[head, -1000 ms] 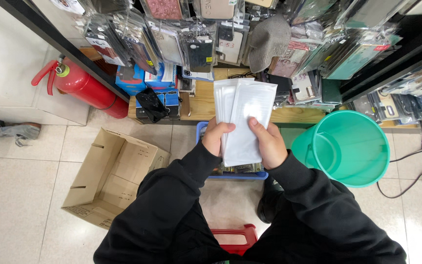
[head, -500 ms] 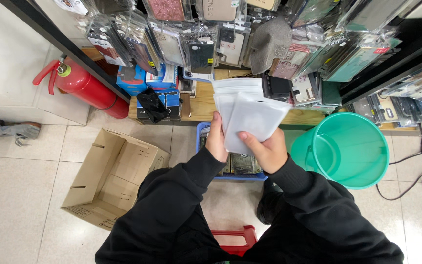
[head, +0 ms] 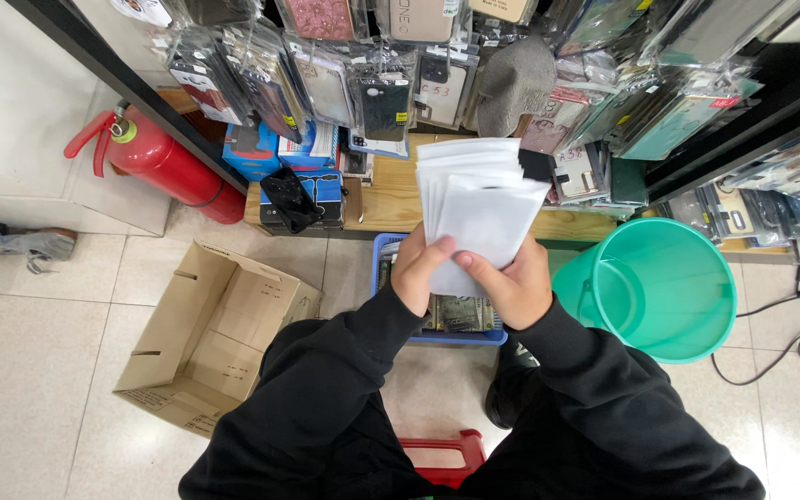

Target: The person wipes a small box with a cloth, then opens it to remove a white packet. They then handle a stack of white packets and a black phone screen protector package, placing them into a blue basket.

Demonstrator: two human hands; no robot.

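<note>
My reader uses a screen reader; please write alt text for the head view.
Two hands, left hand and right hand, hold a fanned stack of white flat packets above a blue plastic crate, beside a green plastic bucket and open cardboard box.

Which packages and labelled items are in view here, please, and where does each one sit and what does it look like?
White packets: fanned flat stack held in both hands, centre.
Hanging phone-case packs: clear sleeves on the rack above, mixed colours.
Blue boxes: stacked on the wooden shelf, left of centre.
Cardboard box: open, brown, on the floor tiles at left.
Blue basket: below the hands, holding flat packs.
</note>
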